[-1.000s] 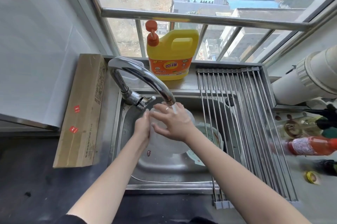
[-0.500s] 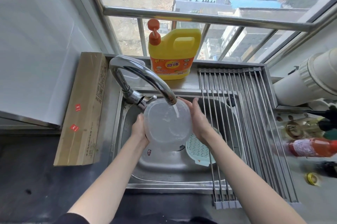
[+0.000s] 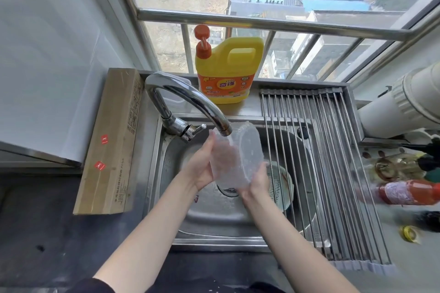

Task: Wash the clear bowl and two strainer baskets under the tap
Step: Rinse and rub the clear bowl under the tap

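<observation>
Clear bowl between both hands

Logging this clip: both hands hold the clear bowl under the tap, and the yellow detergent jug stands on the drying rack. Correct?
Not quite. The head view shows the yellow detergent jug on the ledge behind the sink, left of the drying rack. Both hands do hold the clear bowl under the tap.

Barred window straight ahead, daylight, rooftops outside. White wall left. Dark countertop near side, steel sill ledge under window.
</observation>
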The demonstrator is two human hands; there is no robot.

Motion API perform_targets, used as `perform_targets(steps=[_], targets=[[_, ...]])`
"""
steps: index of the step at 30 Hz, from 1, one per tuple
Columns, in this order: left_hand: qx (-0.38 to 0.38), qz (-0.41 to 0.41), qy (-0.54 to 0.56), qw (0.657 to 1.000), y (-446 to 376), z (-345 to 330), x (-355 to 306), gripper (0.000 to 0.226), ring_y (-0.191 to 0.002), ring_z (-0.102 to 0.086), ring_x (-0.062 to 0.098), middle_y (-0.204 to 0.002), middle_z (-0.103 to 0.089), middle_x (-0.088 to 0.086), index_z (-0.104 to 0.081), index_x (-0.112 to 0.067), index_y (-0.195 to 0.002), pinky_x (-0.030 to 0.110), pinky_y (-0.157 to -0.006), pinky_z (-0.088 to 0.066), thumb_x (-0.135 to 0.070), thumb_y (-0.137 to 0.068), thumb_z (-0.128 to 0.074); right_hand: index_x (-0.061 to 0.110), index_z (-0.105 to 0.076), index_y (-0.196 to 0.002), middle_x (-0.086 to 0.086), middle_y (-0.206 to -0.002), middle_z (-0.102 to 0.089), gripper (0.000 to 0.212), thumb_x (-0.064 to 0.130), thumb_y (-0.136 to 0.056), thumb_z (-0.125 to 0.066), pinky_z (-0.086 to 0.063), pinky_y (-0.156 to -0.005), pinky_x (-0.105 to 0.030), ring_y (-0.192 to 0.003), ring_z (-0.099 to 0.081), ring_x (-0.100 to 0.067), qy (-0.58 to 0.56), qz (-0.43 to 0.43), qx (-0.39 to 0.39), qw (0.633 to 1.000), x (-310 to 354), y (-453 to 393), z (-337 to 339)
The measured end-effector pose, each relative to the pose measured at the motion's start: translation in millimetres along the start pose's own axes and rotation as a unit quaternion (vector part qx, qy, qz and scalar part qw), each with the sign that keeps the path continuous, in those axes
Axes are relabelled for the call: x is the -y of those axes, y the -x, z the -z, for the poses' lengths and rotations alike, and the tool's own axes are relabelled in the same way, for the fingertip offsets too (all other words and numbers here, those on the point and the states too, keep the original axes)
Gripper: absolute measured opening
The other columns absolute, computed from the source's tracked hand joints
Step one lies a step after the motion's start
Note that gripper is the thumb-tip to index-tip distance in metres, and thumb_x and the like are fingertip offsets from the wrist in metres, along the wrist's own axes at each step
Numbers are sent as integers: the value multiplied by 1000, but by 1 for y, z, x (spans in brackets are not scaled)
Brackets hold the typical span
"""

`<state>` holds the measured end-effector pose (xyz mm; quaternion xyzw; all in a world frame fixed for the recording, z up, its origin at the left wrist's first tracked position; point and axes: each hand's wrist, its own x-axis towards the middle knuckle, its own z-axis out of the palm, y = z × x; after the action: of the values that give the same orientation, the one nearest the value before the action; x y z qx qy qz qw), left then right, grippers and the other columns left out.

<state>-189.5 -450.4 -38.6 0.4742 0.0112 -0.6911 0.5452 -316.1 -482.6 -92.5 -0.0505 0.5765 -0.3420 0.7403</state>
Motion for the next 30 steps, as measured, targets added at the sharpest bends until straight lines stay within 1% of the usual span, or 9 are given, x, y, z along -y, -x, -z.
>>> perform_targets(steps=[4, 8, 10, 13, 17, 20, 22, 25, 30], targets=[[-147, -81, -147, 975, -4, -2, -11, 59, -30, -43, 12, -35, -45, -5, -49, -18, -41, 15, -35, -34, -47, -93, -48, 19, -62, -84, -7, -83, -65, 43, 44, -95, -29, -49, -67, -29, -74, -60, -24, 34, 8, 38, 999, 12, 4, 10], [-109, -126, -341, 925, 0, 7, -18, 55, -24, -31, 10, -31, -34, -4, -35, -14, -48, 13, -31, -23, -44, -90, -55, 7, -63, -102, -15, -97, -67, 62, 65, -83, -49, -54, -75, -39, -87, -63, -32, 222, 62, 76, 970, 33, -4, 19], [-112, -155, -342, 920, 0, 10, -19, 52, -28, -28, 9, -38, -31, -1, -35, -15, -50, 14, -32, -20, -42, -88, -59, 8, -64, -114, -19, -114, -63, 67, 63, -77, -61, -50, -91, -49, -98, -62, -33, 254, 68, 104, 959, 39, -1, 17], [-111, -131, -287, 943, 3, 15, -17, 42, -37, -37, 9, -45, -44, -2, -49, -15, -58, 14, -34, -27, -44, -87, -58, 4, -68, -109, -21, -101, -68, 54, 49, -80, -63, -50, -87, -47, -88, -65, -32, 215, 70, 118, 967, 45, 3, 11], [27, 45, -223, 973, 12, 42, -17, 50, -88, -67, 18, -99, -72, 4, -69, -16, -109, 30, -74, -53, -54, -91, -42, 8, -70, -93, -14, -82, -69, 36, 41, -90, -57, -51, -80, -44, -75, -64, -29, 177, -4, 96, 979, 43, 8, -1], [72, 59, -72, 993, 17, 59, -16, 46, -100, -67, 18, -111, -70, 6, -70, -16, -113, 34, -89, -53, -47, -89, -47, 10, -65, -83, -9, -69, -67, 26, 26, -96, -48, -50, -68, -35, -64, -61, -25, 117, -62, 70, 989, 39, 13, -11], [50, 45, -41, 997, 13, 55, -13, 45, -103, -66, 19, -114, -69, 7, -67, -15, -117, 37, -97, -48, -45, -93, -43, 11, -67, -86, -12, -84, -70, 25, 25, -93, -48, -52, -76, -38, -76, -63, -30, 75, -103, 44, 991, 35, 13, -12], [-30, 14, -55, 998, 3, 42, -12, 42, -82, -70, 17, -97, -72, 7, -66, -10, -106, 31, -81, -54, -41, -98, -38, 12, -67, -87, -14, -96, -69, 23, 25, -90, -48, -49, -82, -44, -86, -62, -33, 149, -124, 28, 981, 33, 15, -6], [-72, -25, -168, 983, -3, 38, -24, 29, -67, -65, 18, -78, -72, 5, -69, -12, -91, 23, -59, -52, -33, -96, -51, 6, -62, -96, -5, -80, -63, 31, 35, -94, -49, -50, -61, -31, -71, -59, -22, 436, 30, 40, 898, 57, 3, -2]])
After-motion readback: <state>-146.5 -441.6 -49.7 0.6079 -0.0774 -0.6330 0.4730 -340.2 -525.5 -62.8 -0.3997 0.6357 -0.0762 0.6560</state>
